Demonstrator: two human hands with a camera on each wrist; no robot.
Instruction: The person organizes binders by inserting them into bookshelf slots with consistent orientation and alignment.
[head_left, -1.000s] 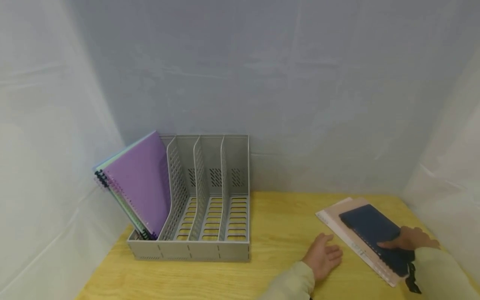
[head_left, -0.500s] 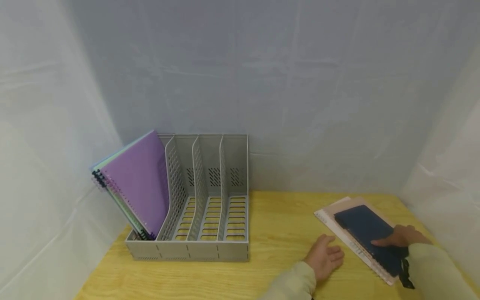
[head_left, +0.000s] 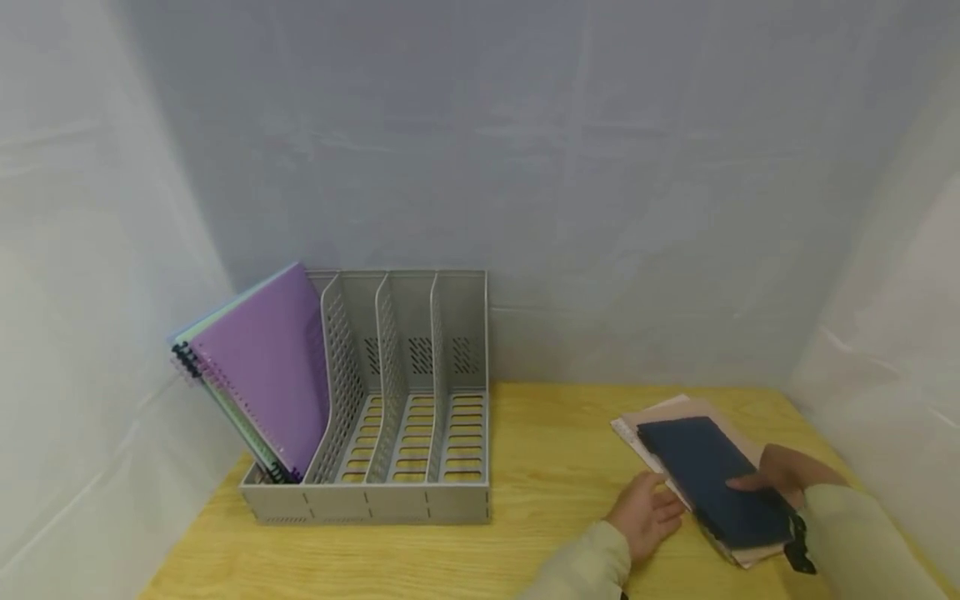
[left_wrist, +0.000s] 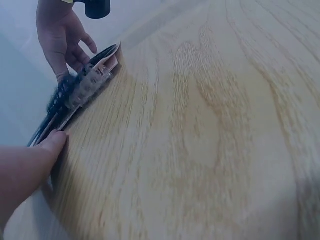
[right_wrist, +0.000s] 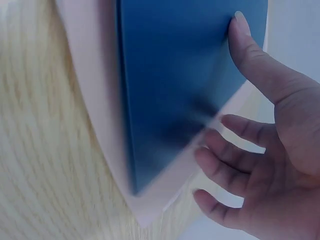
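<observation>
the wooden table (head_left: pixel 547 467) bears the grey rack (head_left: pixel 397 505), whose leftmost slot props the purple notebook (head_left: pixel 262 367) aslant, its low corner seemingly stopped by the front wall. to the rack's right, the pinkish notebook (head_left: pixel 675 410) lies under the navy notebook (head_left: pixel 693 467), so one touch likely steadies both. my right hand (head_left: pixel 787 477) rests its thumb on the navy cover, fingers loosely bent at the far edge, apparently to guide the stack, not clench it. my left hand (head_left: pixel 645 515), fingers relaxed, seems to brace the bound edge.
</observation>
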